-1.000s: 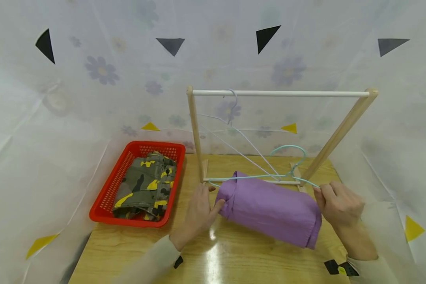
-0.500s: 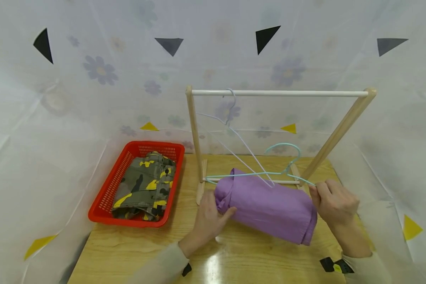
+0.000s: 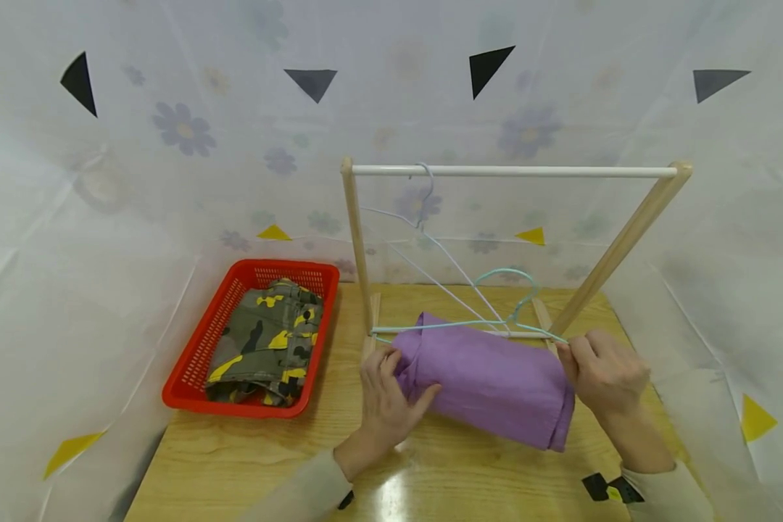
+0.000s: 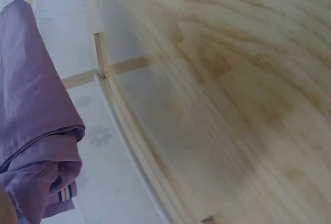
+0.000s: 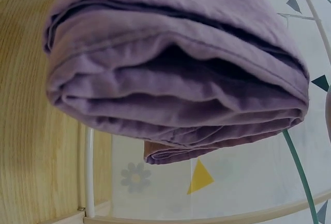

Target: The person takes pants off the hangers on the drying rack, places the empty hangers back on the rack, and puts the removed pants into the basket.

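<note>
A folded purple garment (image 3: pixel 489 380) is draped over a mint-green wire hanger (image 3: pixel 470 322), off the table in front of the rack. My right hand (image 3: pixel 607 370) pinches the hanger's right end between thumb and fingers. At the garment's left end, my left hand (image 3: pixel 388 402) has its thumb on the front and its fingers bent around the side. The right wrist view shows the folded layers of the garment (image 5: pixel 176 89) from the end. A small striped trim shows on the cloth (image 4: pixel 36 131) in the left wrist view.
A wooden rack with a white top bar (image 3: pixel 528 172) stands behind the garment. From that bar hangs a pale lilac wire hanger (image 3: pixel 453 261). Left on the wooden table (image 3: pixel 248 464) sits a red basket (image 3: pixel 189 377) with folded camouflage clothing (image 3: pixel 261 341).
The mint-green hanger and garment have shifted slightly left with my right hand. My left hand has moved right, and its thumb now reaches farther across the garment's front.
</note>
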Demonstrator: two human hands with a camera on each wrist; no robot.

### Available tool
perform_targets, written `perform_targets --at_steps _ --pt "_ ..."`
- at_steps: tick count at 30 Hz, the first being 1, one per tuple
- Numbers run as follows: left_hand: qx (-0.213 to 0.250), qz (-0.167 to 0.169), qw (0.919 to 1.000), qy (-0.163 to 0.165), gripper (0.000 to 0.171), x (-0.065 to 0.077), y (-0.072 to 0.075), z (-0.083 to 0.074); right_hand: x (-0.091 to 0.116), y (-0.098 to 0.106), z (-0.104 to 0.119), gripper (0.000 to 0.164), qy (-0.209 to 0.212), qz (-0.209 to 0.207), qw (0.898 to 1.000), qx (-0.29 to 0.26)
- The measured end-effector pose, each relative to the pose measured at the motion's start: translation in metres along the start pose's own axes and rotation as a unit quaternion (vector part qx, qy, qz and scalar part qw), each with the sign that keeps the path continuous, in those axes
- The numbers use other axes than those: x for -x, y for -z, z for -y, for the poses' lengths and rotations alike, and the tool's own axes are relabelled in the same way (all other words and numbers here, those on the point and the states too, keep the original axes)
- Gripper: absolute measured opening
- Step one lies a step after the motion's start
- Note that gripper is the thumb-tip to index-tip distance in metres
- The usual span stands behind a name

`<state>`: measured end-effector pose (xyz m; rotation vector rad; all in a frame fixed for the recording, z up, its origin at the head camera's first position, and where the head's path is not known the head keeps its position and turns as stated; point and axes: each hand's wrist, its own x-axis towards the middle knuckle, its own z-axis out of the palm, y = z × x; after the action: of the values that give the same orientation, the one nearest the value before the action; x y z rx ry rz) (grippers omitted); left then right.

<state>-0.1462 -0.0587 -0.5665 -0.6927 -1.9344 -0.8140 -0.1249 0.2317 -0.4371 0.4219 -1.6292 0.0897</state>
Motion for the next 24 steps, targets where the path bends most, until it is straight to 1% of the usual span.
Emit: perform_targets --at_steps 1,2,3,4,6,8,11,14,17,19,21,24 --pt "-0.011 0.004 0.9995 -0.030 0.080 -0.002 0.000 0.001 0.000 0.000 0.001 0.066 0.001 0.001 1.000 0.000" --pt "-0.023 0.016 0.9978 -0.059 0.080 -0.005 0.001 0.002 0.000 -0.001 0.002 0.066 0.002 0.003 1.000 -0.002" --pt "-0.036 0.035 0.9951 -0.085 0.082 -0.008 0.002 0.002 0.000 -0.001 0.003 0.066 0.003 0.003 1.000 -0.004" --pt "-0.046 0.058 0.9912 -0.110 0.084 -0.011 0.002 0.002 0.000 -0.002 0.004 0.066 0.004 0.003 1.000 -0.007" --pt "-0.065 0.107 0.9808 -0.149 0.089 -0.019 0.003 0.002 -0.001 -0.003 0.006 0.066 0.006 0.003 1.000 -0.011" --pt "-0.087 0.148 0.9694 -0.176 0.094 -0.028 0.004 0.001 -0.002 -0.004 0.009 0.065 0.009 0.005 1.000 -0.015" --pt "-0.109 0.190 0.9544 -0.203 0.102 -0.042 0.002 0.000 -0.004 -0.006 0.012 0.065 0.014 0.007 1.000 -0.018" --pt "-0.133 0.215 0.9403 -0.228 0.109 -0.053 0.001 -0.001 -0.005 -0.009 0.015 0.065 0.016 0.005 0.999 -0.027" --pt "-0.156 0.241 0.9256 -0.247 0.113 -0.060 0.001 -0.003 -0.007 -0.011 0.018 0.065 0.020 0.003 0.999 -0.036" --pt "-0.166 0.261 0.9169 -0.252 0.114 -0.063 0.001 -0.004 -0.008 -0.012 0.020 0.065 0.023 0.002 0.999 -0.042" --pt "-0.172 0.277 0.9110 -0.253 0.112 -0.064 0.001 -0.005 -0.008 -0.013 0.021 0.064 0.026 0.003 0.999 -0.046" --pt "-0.177 0.289 0.9057 -0.254 0.106 -0.064 -0.001 -0.007 -0.009 -0.015 0.023 0.064 0.027 0.003 0.998 -0.052"
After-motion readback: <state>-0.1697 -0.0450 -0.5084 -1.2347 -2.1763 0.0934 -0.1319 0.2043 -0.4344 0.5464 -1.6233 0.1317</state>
